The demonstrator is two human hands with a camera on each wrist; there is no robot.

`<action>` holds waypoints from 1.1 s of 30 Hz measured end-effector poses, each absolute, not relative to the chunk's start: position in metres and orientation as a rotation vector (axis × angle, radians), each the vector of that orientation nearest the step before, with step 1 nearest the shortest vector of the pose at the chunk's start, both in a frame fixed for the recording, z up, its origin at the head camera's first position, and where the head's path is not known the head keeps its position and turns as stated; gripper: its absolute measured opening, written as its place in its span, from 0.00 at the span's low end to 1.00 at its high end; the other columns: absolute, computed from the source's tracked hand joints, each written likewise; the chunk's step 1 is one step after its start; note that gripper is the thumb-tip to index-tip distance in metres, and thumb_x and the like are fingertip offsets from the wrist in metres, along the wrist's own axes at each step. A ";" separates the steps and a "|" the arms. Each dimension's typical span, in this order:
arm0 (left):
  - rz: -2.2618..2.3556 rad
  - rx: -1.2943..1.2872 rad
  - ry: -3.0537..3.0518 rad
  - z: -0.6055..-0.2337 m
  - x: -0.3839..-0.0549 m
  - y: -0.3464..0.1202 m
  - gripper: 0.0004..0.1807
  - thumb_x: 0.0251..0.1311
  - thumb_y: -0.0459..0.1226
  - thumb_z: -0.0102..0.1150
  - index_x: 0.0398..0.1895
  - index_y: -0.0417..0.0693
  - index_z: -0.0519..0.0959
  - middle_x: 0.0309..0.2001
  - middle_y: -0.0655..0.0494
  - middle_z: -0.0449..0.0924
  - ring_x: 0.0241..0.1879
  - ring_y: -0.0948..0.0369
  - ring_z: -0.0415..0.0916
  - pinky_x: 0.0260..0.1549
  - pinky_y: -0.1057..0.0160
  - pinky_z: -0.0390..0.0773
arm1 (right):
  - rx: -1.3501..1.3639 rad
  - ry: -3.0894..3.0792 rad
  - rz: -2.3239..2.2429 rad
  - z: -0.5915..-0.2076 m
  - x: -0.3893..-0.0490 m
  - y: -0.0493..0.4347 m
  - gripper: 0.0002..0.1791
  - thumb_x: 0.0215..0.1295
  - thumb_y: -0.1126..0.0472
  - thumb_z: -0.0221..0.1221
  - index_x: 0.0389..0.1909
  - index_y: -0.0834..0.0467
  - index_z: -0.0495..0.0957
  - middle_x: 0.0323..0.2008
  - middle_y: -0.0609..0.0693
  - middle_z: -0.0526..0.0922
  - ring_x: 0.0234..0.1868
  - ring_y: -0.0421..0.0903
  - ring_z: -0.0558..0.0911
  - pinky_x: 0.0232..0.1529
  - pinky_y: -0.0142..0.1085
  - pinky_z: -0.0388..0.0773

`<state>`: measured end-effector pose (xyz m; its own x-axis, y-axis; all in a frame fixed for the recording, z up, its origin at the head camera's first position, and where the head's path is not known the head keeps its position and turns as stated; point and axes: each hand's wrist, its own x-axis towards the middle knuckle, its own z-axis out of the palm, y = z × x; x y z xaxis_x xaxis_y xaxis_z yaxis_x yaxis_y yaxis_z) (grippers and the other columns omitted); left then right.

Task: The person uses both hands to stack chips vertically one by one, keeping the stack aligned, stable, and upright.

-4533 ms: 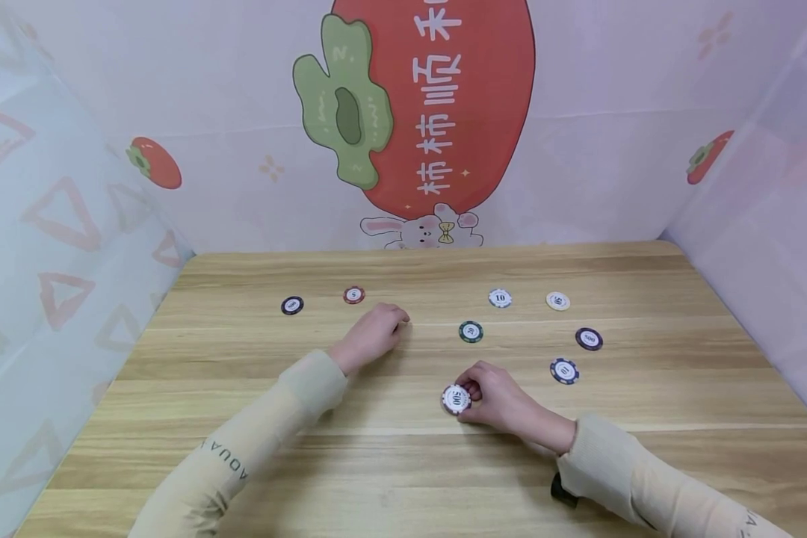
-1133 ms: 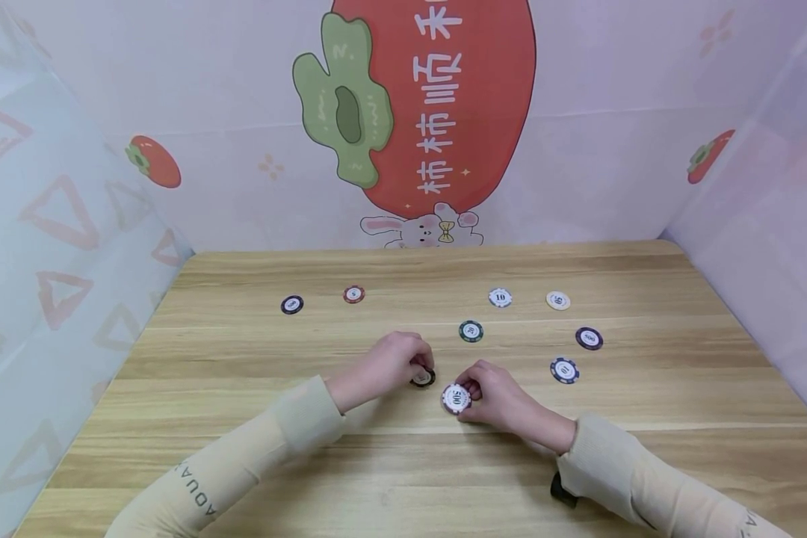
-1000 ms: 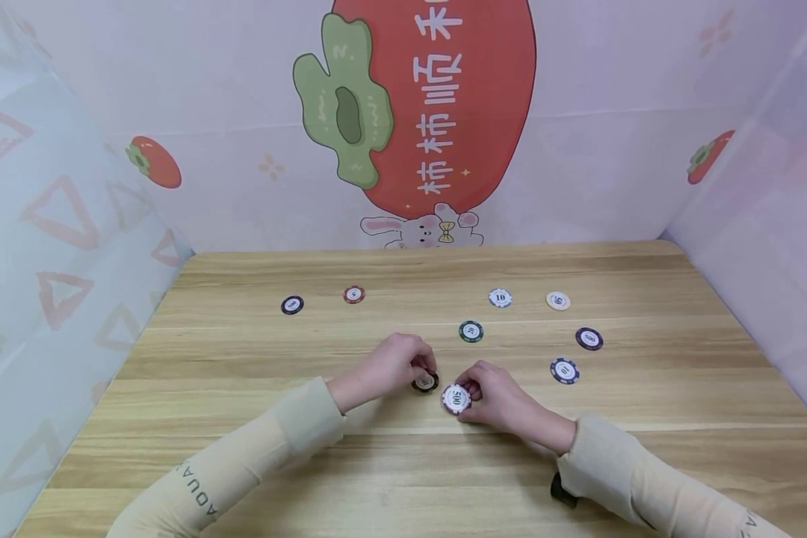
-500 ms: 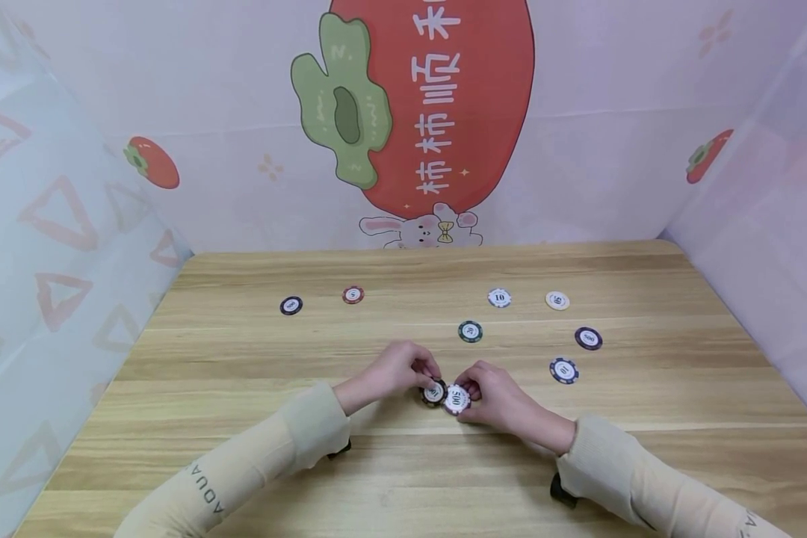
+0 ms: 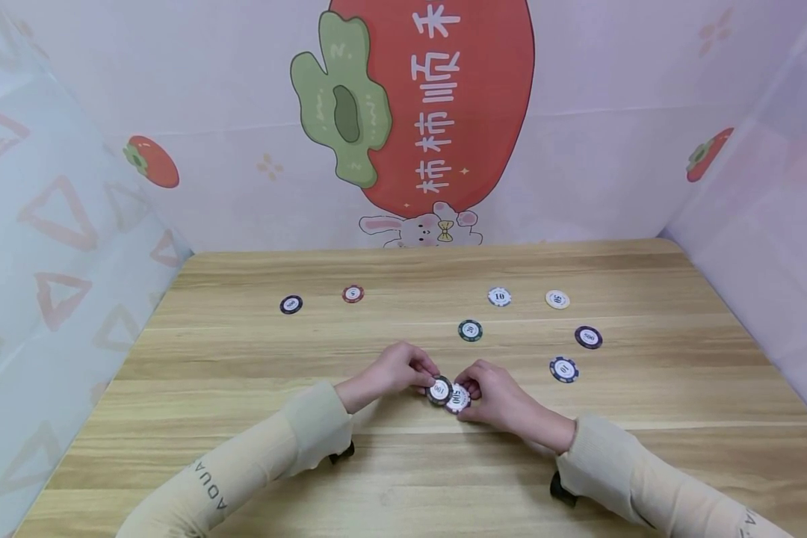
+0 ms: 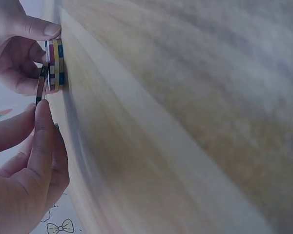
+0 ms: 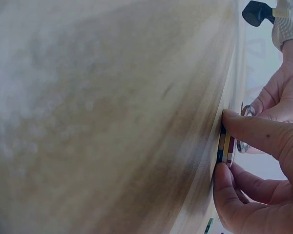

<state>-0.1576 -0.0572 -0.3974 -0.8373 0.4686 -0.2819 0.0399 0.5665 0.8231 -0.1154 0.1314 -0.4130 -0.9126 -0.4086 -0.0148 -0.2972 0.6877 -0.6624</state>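
Observation:
My left hand (image 5: 397, 371) pinches a black poker chip (image 5: 439, 390) marked 100 by its edge, between thumb and fingers. That chip overlaps the left part of a white-faced 500 chip (image 5: 460, 402), the top of a small stack. In the left wrist view the stack (image 6: 55, 66) shows maroon, yellow and blue layers, and the black chip (image 6: 40, 87) lies against its top face, slightly tilted. My right hand (image 5: 501, 398) holds the stack on the table with thumb and fingers at its rim. In the right wrist view those fingers frame the stack's edge (image 7: 225, 146).
Single chips lie flat on the wooden table (image 5: 390, 486): dark 500 (image 5: 291, 305) and red 5 (image 5: 353, 294) at back left; green (image 5: 471, 331), light blue 10 (image 5: 500, 297), cream 50 (image 5: 557, 300), purple 500 (image 5: 588, 337) and blue 10 (image 5: 564, 370) toward the right. Printed walls surround the table.
From further back left, my left hand has come forward and right, bringing the black chip from beside the stack to over its left edge. My right hand and the stack have stayed put.

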 end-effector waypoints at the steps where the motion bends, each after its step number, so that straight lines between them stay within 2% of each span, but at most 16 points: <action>1: 1.219 0.398 2.311 -0.397 -0.157 -0.057 0.06 0.48 0.26 0.62 0.32 0.34 0.81 0.29 0.49 0.81 0.24 0.66 0.74 0.27 0.69 0.76 | -0.578 2.738 -1.030 -0.413 -0.115 0.131 0.21 0.36 0.67 0.72 0.35 0.64 0.77 0.31 0.48 0.73 0.31 0.40 0.72 0.31 0.27 0.71; 8: 1.256 0.352 2.262 -0.399 -0.155 -0.053 0.06 0.50 0.25 0.60 0.33 0.33 0.80 0.30 0.48 0.81 0.23 0.65 0.75 0.26 0.68 0.78 | -0.588 2.745 -1.029 -0.412 -0.115 0.131 0.21 0.36 0.67 0.72 0.35 0.64 0.77 0.31 0.48 0.73 0.31 0.40 0.72 0.31 0.28 0.71; 33: 1.253 0.327 2.313 -0.401 -0.147 -0.038 0.04 0.48 0.25 0.62 0.29 0.34 0.81 0.26 0.49 0.81 0.22 0.64 0.77 0.24 0.69 0.78 | -0.600 2.739 -1.050 -0.414 -0.115 0.132 0.21 0.35 0.68 0.72 0.35 0.65 0.77 0.31 0.48 0.73 0.31 0.40 0.73 0.31 0.28 0.72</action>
<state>-0.1470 -0.0382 -0.4011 -0.8534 0.4251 -0.3017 -0.0204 0.5511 0.8342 -0.1149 0.1317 -0.4135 -0.9093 -0.4160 0.0057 -0.3132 0.6755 -0.6676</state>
